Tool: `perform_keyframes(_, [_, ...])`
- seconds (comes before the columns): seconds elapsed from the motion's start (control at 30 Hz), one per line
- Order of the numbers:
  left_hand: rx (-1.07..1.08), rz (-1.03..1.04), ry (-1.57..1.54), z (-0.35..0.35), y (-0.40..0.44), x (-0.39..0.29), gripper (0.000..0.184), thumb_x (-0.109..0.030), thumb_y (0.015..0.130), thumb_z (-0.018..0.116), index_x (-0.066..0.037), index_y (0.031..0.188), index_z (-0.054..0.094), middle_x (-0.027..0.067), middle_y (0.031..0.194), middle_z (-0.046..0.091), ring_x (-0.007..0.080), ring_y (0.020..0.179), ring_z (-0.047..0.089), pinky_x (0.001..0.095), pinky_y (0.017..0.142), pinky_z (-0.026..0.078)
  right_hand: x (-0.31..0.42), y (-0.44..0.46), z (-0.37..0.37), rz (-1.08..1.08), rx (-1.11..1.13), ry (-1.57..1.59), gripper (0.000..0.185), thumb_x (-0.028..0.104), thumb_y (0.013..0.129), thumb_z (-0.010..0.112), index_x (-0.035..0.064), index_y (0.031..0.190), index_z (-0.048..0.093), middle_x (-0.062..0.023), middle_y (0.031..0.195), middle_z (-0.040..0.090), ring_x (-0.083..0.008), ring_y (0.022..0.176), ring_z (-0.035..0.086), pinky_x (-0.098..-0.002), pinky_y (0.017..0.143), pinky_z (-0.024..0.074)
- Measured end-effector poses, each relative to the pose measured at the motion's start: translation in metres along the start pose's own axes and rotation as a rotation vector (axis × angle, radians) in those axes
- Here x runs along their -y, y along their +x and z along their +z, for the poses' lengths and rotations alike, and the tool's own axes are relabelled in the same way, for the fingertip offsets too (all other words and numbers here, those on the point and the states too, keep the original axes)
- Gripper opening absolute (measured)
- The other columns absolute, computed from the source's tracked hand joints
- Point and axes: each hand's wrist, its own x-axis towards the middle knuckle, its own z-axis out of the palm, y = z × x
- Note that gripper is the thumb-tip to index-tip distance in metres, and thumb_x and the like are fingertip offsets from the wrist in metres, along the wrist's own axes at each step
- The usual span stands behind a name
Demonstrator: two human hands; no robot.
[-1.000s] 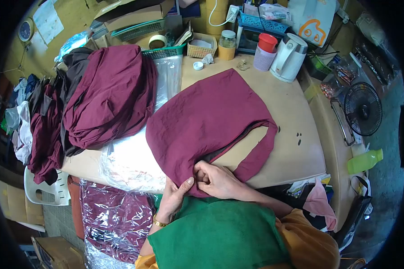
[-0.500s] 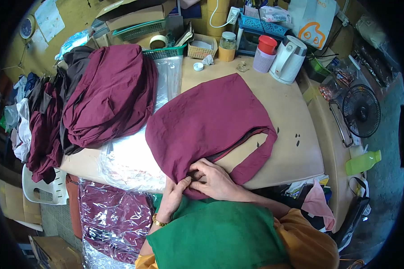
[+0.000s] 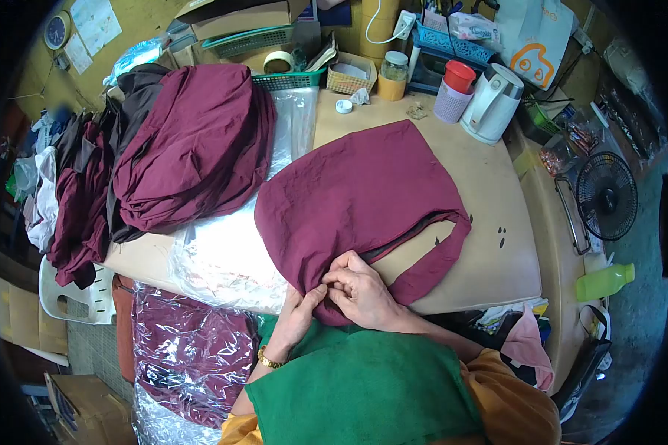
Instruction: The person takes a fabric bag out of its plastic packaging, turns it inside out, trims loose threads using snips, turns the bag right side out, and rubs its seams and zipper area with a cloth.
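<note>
A maroon fabric bag [image 3: 364,189] with a wide loop strap lies on the tan table [image 3: 490,274], its dark opening turned toward me. At its near edge, my left hand [image 3: 298,311] pinches the cloth between thumb and fingers. Close against it, my right hand [image 3: 356,291] is also closed on the same part of the bag, fingertips meeting the left thumb. Whether something small is between the fingertips cannot be made out. The strap curves round to the right of my right hand.
A pile of maroon cloth [image 3: 193,148] sits left, beside clear plastic bags [image 3: 223,259]. Plastic-wrapped maroon goods [image 3: 193,348] lie below the near edge. A white kettle [image 3: 492,104], a red-lidded cup [image 3: 453,93] and a jar [image 3: 393,76] stand at the back; a black fan [image 3: 606,196] is right.
The whole view has shifted slightly, so things appear a little further right. Both hands keep hold of the bag's near edge, with the right fingers slightly more bunched.
</note>
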Motion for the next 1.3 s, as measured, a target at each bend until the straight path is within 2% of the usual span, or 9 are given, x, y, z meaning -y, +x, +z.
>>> perform_keyframes(0.17, [-0.025, 0.064, -0.049, 0.0, 0.003, 0.006, 0.06, -0.01, 0.093, 0.059, 0.005, 0.145, 0.031, 0.0147, 0.139, 0.047, 0.0226, 0.129, 0.044, 0.0347, 0.111, 0.032, -0.001, 0.003, 0.0, 0.055, 0.081, -0.088, 0.019, -0.004, 0.083, 0.06, -0.0075, 0.101, 0.066, -0.016, 0.106, 0.054, -0.0272, 0.087, 0.061, -0.0378, 0.076, 0.0503])
perform_keyframes(0.5, [-0.167, 0.048, -0.073, -0.008, -0.001, 0.019, 0.063, -0.004, 0.09, 0.061, 0.003, 0.145, 0.03, 0.0156, 0.136, 0.049, 0.0228, 0.121, 0.051, 0.0336, 0.102, 0.042, -0.011, 0.005, -0.016, 0.027, 0.052, -0.096, 0.009, -0.003, 0.083, 0.063, -0.0059, 0.089, 0.068, -0.0152, 0.097, 0.057, -0.0259, 0.083, 0.06, -0.0341, 0.071, 0.0502])
perform_keyframes(0.77, [-0.39, 0.0, -0.181, -0.059, -0.021, -0.01, 0.08, -0.001, 0.083, 0.066, 0.004, 0.15, 0.023, 0.0174, 0.139, 0.046, 0.0236, 0.122, 0.051, 0.033, 0.105, 0.04, -0.081, 0.003, -0.125, 0.122, -0.435, -0.869, 0.008, -0.001, 0.081, 0.059, -0.0027, 0.073, 0.061, -0.0179, 0.085, 0.055, -0.0342, 0.076, 0.06, -0.0412, 0.067, 0.0499])
perform_keyframes(0.9, [-0.42, 0.155, 0.04, -0.083, -0.021, -0.014, 0.09, -0.006, 0.084, 0.07, 0.003, 0.153, 0.013, 0.0214, 0.147, 0.037, 0.0276, 0.132, 0.041, 0.0377, 0.111, 0.034, -0.043, 0.009, -0.15, 0.283, -0.328, -0.603, 0.005, 0.001, 0.083, 0.063, -0.0037, 0.085, 0.063, -0.0142, 0.088, 0.057, -0.0255, 0.076, 0.062, -0.0347, 0.068, 0.0506])
perform_keyframes(1.03, [-0.855, 0.481, 1.1, -0.099, -0.015, -0.044, 0.081, -0.017, 0.083, 0.076, 0.001, 0.148, 0.03, 0.0217, 0.132, 0.048, 0.031, 0.121, 0.049, 0.047, 0.1, 0.042, -0.064, 0.0, -0.184, 0.351, -0.301, -0.047, 0.014, 0.006, 0.09, 0.063, -0.0028, 0.1, 0.064, -0.0067, 0.087, 0.06, -0.0143, 0.074, 0.061, -0.0307, 0.068, 0.0504])
perform_keyframes(1.13, [-0.437, 0.353, 0.508, -0.046, -0.007, -0.056, 0.028, -0.01, 0.084, 0.072, -0.001, 0.108, 0.061, 0.0119, 0.097, 0.064, 0.0272, 0.094, 0.062, 0.038, 0.081, 0.049, -0.089, 0.005, -0.183, 0.652, -0.315, 0.04, 0.018, 0.016, 0.096, 0.059, -0.0017, 0.097, 0.064, -0.0015, 0.075, 0.057, -0.0092, 0.066, 0.055, -0.0268, 0.062, 0.0485])
perform_keyframes(1.17, [-0.215, 0.628, 0.906, -0.026, -0.001, -0.065, 0.029, -0.014, 0.081, 0.076, -0.002, 0.105, 0.063, 0.012, 0.095, 0.066, 0.0269, 0.092, 0.063, 0.0371, 0.078, 0.051, -0.094, 0.011, -0.181, 0.785, -0.263, 0.029, 0.023, 0.02, 0.097, 0.059, -0.0012, 0.093, 0.064, -0.0013, 0.07, 0.056, -0.0088, 0.064, 0.054, -0.0259, 0.06, 0.0473])
perform_keyframes(1.23, [0.167, 0.658, 0.815, 0.03, 0.014, -0.055, 0.049, -0.03, 0.072, 0.084, -0.002, 0.106, 0.063, 0.015, 0.094, 0.065, 0.0331, 0.095, 0.063, 0.0403, 0.085, 0.049, -0.081, 0.032, -0.165, 0.755, -0.176, 0.009, 0.026, 0.023, 0.097, 0.059, -0.0003, 0.086, 0.064, -0.0008, 0.066, 0.056, -0.0087, 0.061, 0.052, -0.0261, 0.058, 0.0455])
perform_keyframes(1.3, [0.157, 0.632, 1.026, 0.06, 0.024, -0.034, 0.042, -0.03, 0.079, 0.078, -0.002, 0.106, 0.065, 0.0154, 0.092, 0.065, 0.0357, 0.092, 0.064, 0.0432, 0.083, 0.05, -0.091, 0.042, -0.159, 0.728, -0.094, -0.01, 0.031, 0.027, 0.097, 0.059, 0.0005, 0.08, 0.064, -0.0003, 0.063, 0.056, -0.0087, 0.058, 0.05, -0.0264, 0.056, 0.0437])
